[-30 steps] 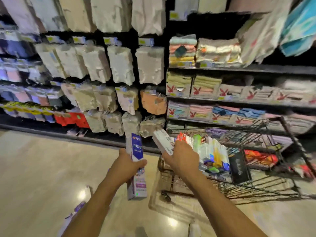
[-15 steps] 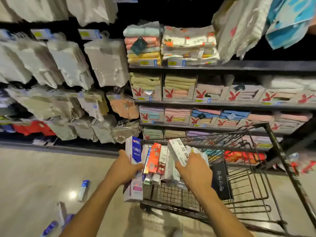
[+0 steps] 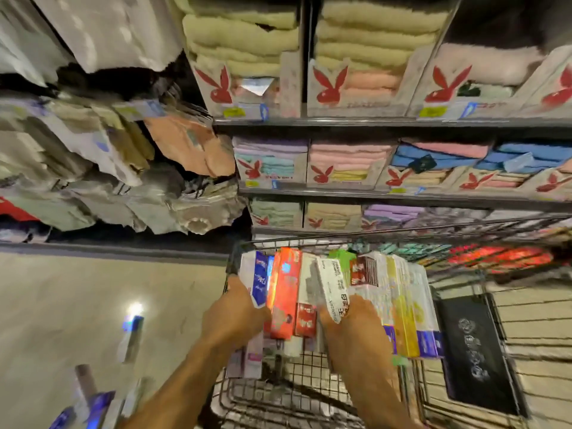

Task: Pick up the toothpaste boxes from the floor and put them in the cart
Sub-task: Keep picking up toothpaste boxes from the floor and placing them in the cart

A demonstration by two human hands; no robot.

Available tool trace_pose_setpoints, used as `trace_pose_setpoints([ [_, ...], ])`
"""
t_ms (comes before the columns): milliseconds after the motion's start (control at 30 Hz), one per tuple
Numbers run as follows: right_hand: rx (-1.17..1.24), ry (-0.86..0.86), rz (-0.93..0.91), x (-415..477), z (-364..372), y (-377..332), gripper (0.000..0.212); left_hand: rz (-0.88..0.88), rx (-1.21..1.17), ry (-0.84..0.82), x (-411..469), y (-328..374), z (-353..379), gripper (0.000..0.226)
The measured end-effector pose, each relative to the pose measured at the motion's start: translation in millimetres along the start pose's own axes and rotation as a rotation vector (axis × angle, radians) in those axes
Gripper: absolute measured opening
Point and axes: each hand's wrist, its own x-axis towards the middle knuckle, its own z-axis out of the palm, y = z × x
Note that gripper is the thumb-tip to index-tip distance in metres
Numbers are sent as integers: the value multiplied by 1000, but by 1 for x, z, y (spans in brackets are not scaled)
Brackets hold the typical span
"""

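Observation:
My left hand (image 3: 233,314) grips a white and blue toothpaste box (image 3: 257,278) upright at the left end of the wire cart (image 3: 470,385). My right hand (image 3: 353,323) holds a white toothpaste box (image 3: 332,289), tilted, among the boxes in the cart. Several boxes stand packed in a row there: an orange one (image 3: 286,300), a yellow one (image 3: 405,320) and others. On the floor at the lower left lie more toothpaste boxes (image 3: 131,339), (image 3: 93,404), blurred.
Store shelves with folded towels in rabbit-logo cartons (image 3: 353,88) rise right behind the cart. Bagged textiles (image 3: 108,156) hang to the left. A black packet (image 3: 476,351) lies in the cart's right part. Shiny beige floor (image 3: 62,305) spreads to the left.
Both hands have moved forward and down into the cart with their boxes. The camera has come closer to the cart and shelves.

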Motion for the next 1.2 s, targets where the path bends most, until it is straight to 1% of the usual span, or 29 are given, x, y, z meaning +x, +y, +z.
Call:
trace_pose_setpoints([
  [100,-40,24,43,28,42,-1,58,-15,76,60,44,-3,21,61],
  [200,-43,21,114,49,70,-1,58,22,18,49,74,-12,38,61],
  [267,-60,40,121,55,82,0,59,53,59,38,87,-17,47,59],
  [333,-86,103,110,58,91,0,59,68,136,17,94,-16,52,57],
  [433,-67,125,153,63,100,-7,58,101,212,0,101,-15,59,67],
  [533,-77,146,183,68,106,-12,63,92,231,-6,108,-15,60,62],
  [600,-112,206,161,67,112,-11,69,103,256,-9,110,-14,60,60],
  [667,-117,254,101,64,120,-8,72,124,263,-11,110,-14,62,57],
  [700,-119,264,60,62,122,-6,70,128,261,-18,109,-15,62,57],
  [767,-139,279,2,57,119,-3,59,124,237,-35,104,-15,60,58],
  [867,-153,214,-34,52,92,-2,44,150,202,1,83,-8,46,56],
  [1000,-206,105,-165,42,18,-15,29,264,361,168,27,23,1,39],
  [1067,-293,71,-249,32,-33,-29,29,295,407,191,-9,46,-30,39],
  [1133,-377,57,-348,21,-82,-45,33,326,460,236,-45,68,-62,43],
  [1200,-427,78,-427,7,-130,-63,39,362,502,302,-80,86,-93,44],
])
